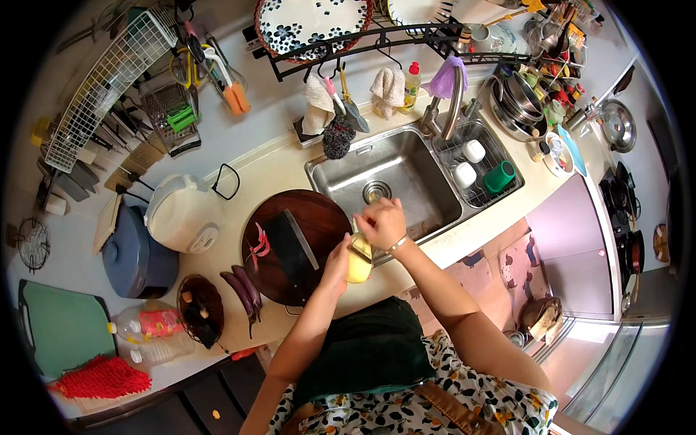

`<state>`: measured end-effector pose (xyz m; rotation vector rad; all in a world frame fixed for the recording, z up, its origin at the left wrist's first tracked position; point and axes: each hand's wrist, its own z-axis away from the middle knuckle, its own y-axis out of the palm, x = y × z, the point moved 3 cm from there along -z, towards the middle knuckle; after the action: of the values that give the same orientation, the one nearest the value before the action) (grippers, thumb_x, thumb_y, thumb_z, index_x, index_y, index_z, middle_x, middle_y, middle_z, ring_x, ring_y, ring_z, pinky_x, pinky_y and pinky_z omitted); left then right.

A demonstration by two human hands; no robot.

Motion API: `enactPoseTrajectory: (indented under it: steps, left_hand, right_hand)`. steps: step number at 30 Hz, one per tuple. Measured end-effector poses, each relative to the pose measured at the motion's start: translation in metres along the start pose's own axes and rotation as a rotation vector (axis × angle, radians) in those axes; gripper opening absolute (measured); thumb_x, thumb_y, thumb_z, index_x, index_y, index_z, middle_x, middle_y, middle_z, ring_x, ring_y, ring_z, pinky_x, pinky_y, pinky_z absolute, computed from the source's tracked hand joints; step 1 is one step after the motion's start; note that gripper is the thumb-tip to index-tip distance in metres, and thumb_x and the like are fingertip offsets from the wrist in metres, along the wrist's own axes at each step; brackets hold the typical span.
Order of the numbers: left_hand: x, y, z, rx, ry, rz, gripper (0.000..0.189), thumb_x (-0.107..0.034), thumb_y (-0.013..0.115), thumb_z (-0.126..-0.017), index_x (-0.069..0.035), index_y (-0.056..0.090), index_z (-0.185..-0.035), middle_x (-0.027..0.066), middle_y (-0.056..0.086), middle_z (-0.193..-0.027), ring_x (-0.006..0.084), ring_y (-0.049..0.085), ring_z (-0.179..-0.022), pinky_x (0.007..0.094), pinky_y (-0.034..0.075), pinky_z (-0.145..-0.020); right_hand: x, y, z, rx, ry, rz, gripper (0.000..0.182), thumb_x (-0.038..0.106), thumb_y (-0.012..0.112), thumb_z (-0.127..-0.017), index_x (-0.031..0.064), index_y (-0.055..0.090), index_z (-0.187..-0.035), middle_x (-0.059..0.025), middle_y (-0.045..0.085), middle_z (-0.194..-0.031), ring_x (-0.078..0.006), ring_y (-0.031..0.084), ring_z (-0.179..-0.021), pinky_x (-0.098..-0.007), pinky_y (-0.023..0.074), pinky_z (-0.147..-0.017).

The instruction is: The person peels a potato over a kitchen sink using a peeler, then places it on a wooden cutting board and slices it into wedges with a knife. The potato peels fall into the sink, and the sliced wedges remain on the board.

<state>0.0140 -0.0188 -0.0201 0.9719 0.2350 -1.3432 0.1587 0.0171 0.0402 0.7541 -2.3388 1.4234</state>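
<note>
My left hand [338, 266] grips a peeled yellow potato [357, 273] between the round chopping board and the sink's front edge. Against the potato's upper part rests the dark blade of a peeler [360, 251]; its pale handle is mostly hidden in my right hand [385, 224], which is closed around it. Just left of my hands, a cleaver [288, 239] lies flat on the dark wooden chopping board [321, 209]. Red chili peppers [261, 243] lie beside the cleaver. Under my right hand is the steel sink [418, 168], with a pale scrap near its drain.
Eggplants [243, 291] lie left of the board, near a dark basket [200, 285]. A rice cooker [185, 212] and a blue pot [138, 255] stand farther left. Cups [498, 176] sit on the drainer rack beside the faucet [457, 103]. Cloths and brushes hang above the sink.
</note>
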Motion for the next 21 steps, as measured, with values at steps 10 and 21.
enactPoseTrajectory:
  steps: [10,21]
  left_hand:
    - [0.006,0.000,-0.002,0.020,0.018,-0.032,0.044,-0.045,0.046,-0.093,-0.005,0.056,-0.107,0.0103,0.063,-0.084,0.0241,0.063,-0.063,0.0376,0.054,-0.053]
    - [0.002,-0.013,0.003,0.364,0.172,0.223,0.052,-0.046,0.051,-0.090,-0.007,0.046,-0.124,0.0117,0.059,-0.103,0.0269,0.064,-0.081,0.0439,0.057,-0.061]
  right_hand:
    - [-0.024,0.004,-0.015,-0.050,-0.052,0.049,0.025,0.018,0.064,-0.073,0.0105,0.052,-0.051,-0.0026,0.055,-0.057,-0.0236,0.051,-0.063,-0.0377,0.0338,-0.065]
    - [-0.123,0.063,0.028,0.665,0.597,0.537,0.017,0.026,0.059,-0.075,0.0166,0.072,-0.082,-0.0097,0.069,-0.087,-0.0260,0.065,-0.089,-0.0424,0.0372,-0.092]
